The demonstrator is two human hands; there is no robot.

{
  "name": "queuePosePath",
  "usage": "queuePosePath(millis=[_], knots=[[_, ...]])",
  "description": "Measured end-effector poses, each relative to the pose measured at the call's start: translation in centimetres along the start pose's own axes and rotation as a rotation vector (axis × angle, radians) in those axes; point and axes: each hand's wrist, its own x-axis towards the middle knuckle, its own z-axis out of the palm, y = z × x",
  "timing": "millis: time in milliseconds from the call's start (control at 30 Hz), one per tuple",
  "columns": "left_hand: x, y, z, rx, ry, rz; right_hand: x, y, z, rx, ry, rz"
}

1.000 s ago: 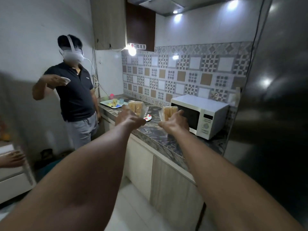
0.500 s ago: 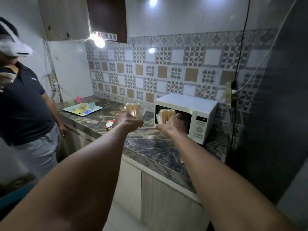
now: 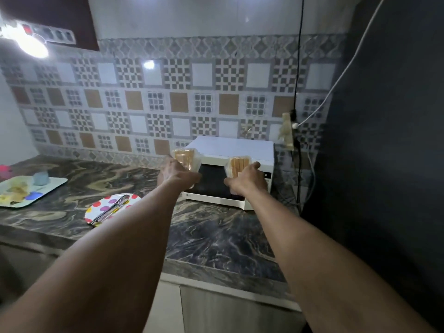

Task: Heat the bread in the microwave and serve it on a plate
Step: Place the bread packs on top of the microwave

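Observation:
Both arms reach out over the marble counter [image 3: 216, 239] toward a white microwave [image 3: 230, 150] with a dark, closed door. My left hand [image 3: 176, 174] grips a clear packet of sliced bread [image 3: 186, 158] held in front of the microwave's upper left corner. My right hand [image 3: 247, 180] grips a second clear packet of bread [image 3: 236, 165] in front of the door's right side. A polka-dot plate [image 3: 110, 204] lies on the counter to the left, with metal tongs [image 3: 111, 209] resting across it.
A pale tray [image 3: 51, 186] with food bits and a small blue cup sits at the far left. A dark fridge side [image 3: 384, 164] walls off the right. Cables hang by the socket beside the microwave. Cabinet doors lie below the counter edge.
The view has swung right and closer to the counter; the person at the left has left the frame. Both hands, still holding the bread packets, now sit right in front of the microwave.

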Motion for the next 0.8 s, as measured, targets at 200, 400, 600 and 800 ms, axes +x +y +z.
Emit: queuePosePath(millis=[200, 400, 600, 800], knots=[[7.6, 2.1, 5.1, -0.012, -0.076, 0.056, 7.4, -0.3, 2.2, 0.026, 0.047, 0.077], [16.0, 5.3, 8.1, -0.034, -0.082, 0.079, 17.1, -1.9, 3.9, 0.028, 0.084, 0.097], [23.2, 8.2, 12.1, -0.089, -0.132, 0.097, 24.9, -2.9, 6.0, -0.044, 0.109, 0.116], [28.2, 8.9, 16.9, -0.019, -0.162, 0.090, 30.1, -2.9, 8.8, -0.086, 0.111, 0.155]])
